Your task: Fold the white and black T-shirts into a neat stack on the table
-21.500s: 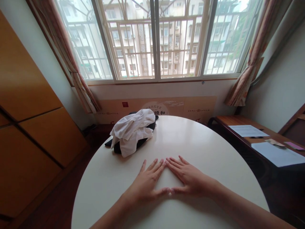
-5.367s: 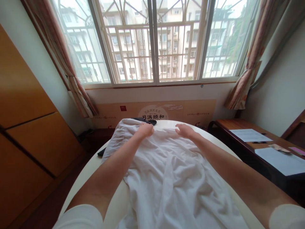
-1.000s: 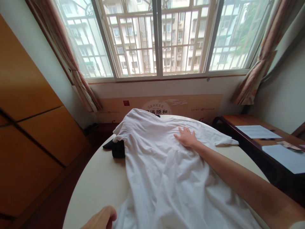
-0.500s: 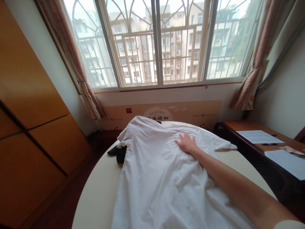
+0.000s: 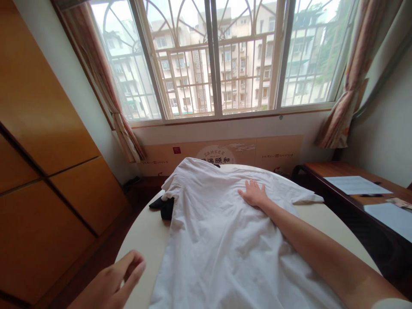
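White cotton-like shirt [image 5: 212, 223] lies spread and wrinkled across a round table [image 5: 141, 234], partly over a black item [image 5: 166, 209]. The right hand [image 5: 253, 194] rests open on its upper part, fingers spread; the left hand [image 5: 119, 277], loosely curled and holding nothing, hovers near the table's left edge.

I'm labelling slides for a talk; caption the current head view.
Right hand flat on a rumpled white shirt across a round table, left hand beside it.
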A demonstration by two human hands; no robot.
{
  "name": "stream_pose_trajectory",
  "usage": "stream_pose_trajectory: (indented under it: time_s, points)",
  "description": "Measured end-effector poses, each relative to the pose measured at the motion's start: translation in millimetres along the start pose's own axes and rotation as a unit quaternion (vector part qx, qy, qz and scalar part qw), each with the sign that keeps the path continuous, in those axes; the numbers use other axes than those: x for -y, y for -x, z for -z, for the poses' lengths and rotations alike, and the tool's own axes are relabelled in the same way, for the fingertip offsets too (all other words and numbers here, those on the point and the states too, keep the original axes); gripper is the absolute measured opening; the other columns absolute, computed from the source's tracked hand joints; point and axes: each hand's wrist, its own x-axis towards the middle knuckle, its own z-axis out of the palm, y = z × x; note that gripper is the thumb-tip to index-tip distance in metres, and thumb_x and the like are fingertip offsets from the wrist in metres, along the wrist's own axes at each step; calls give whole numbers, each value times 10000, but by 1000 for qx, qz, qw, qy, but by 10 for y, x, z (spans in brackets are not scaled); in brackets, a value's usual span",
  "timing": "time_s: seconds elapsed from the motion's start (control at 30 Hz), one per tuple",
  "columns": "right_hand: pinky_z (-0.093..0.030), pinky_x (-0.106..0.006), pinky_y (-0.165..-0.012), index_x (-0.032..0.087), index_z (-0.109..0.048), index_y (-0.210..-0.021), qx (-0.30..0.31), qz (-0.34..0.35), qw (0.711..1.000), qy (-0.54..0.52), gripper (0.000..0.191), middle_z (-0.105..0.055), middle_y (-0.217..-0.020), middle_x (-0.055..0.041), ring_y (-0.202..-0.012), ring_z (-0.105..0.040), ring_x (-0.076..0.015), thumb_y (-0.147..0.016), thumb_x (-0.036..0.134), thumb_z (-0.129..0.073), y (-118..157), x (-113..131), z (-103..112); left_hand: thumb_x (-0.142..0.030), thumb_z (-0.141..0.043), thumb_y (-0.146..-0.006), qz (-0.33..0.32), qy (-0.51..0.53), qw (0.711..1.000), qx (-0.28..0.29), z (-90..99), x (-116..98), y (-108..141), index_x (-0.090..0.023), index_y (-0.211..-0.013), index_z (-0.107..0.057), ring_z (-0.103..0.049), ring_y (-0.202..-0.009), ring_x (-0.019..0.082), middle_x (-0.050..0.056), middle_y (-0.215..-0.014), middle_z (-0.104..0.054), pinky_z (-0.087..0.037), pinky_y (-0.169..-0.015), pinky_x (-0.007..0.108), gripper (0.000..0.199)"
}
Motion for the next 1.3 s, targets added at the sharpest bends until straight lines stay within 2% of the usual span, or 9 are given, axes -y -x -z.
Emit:
stream_pose_trajectory:
  time_s: [0.13,0.27,0.4,0.53,0.73,0.87,0.97,1.1,1.3]
  points:
    - [-41,-642,-1275,69,-173,-1701,-3,2,1000,5,917,-98,-1778,-176,-1642,-75,-329,-1027,686,-241,-2,5,-2,-543,-402,-956,-121,26,991,-50,92,-803,-729,-338,-1072,-708,-713,-1109,314,94,-1165,-770,-540,-970,415,386]
    - [-44,-625,-1283,60,-181,-1698,1,17,1000,4,930,-101,-1778,-164,-1646,-65,-301,-1024,698,-243,-3,17,17,-400,-456,-958,-187,-76,975,-89,-101,-1326,-1733,-210,-1441,-615,-508,-1462,361,190,-1523,-593,-370,-1216,511,543]
    - [-41,-639,-1280,98,-181,-1705,4,30,1000,5,896,-105,-1781,-141,-1646,-73,-300,-1030,684,-251,-1,13,28,-380,-445,-1004,-150,-154,969,-120,-179,-1517,-2647,-161,-1506,-557,-383,-1542,388,192,-1645,-456,-280,-1258,546,560]
    - [-18,-732,-1230,251,-198,-1715,18,42,999,3,824,-109,-1787,-138,-1641,-63,-368,-1034,708,-270,24,7,66,-458,-454,-1007,-70,-153,984,-56,-148,-1494,-3223,-111,-1393,-633,-487,-1432,464,266,-1524,-566,-282,-1196,672,549]
    - [0,-807,-1169,358,-208,-1705,26,44,999,4,787,-112,-1784,-165,-1629,-48,-435,-1025,752,-259,57,20,112,-385,-426,-1002,-34,-164,979,-116,-499,-1676,-3293,34,-1558,-428,-335,-1533,477,342,-1643,-360,-164,-1254,668,696]
    - [4,-765,-1206,225,-155,-1722,18,40,999,8,901,-96,-1782,-181,-1631,-46,-416,-1010,770,-241,26,10,61,-356,-401,-1009,-153,-184,966,-95,-973,-1901,-3105,-141,-1641,-389,-188,-1628,308,126,-1752,-269,-80,-1322,459,668]
    - [-1,-728,-1236,144,-155,-1716,15,39,999,9,959,-89,-1781,-176,-1636,-39,-390,-1000,778,-235,-2,-16,34,-578,-377,-1011,-169,-226,958,-51,-1208,-1966,-3060,-163,-1613,-455,-211,-1620,352,142,-1711,-359,-37,-1317,516,735]
    - [-14,-723,-1244,158,-199,-1711,18,52,998,3,960,-113,-1780,-154,-1638,-59,-378,-993,794,-253,11,-62,51,-699,-310,-994,-130,-257,957,-24,-1273,-1952,-3131,-94,-1614,-443,-216,-1616,376,204,-1691,-368,-29,-1309,527,877]
    - [-39,-700,-1263,143,-219,-1703,15,73,997,-13,929,-149,-1775,-147,-1641,-83,-359,-1009,754,-307,64,-84,82,-636,-341,-1014,-198,-236,949,-67,-1305,-1789,-3111,-77,-1574,-492,-291,-1591,350,199,-1676,-401,-44,-1315,530,806]
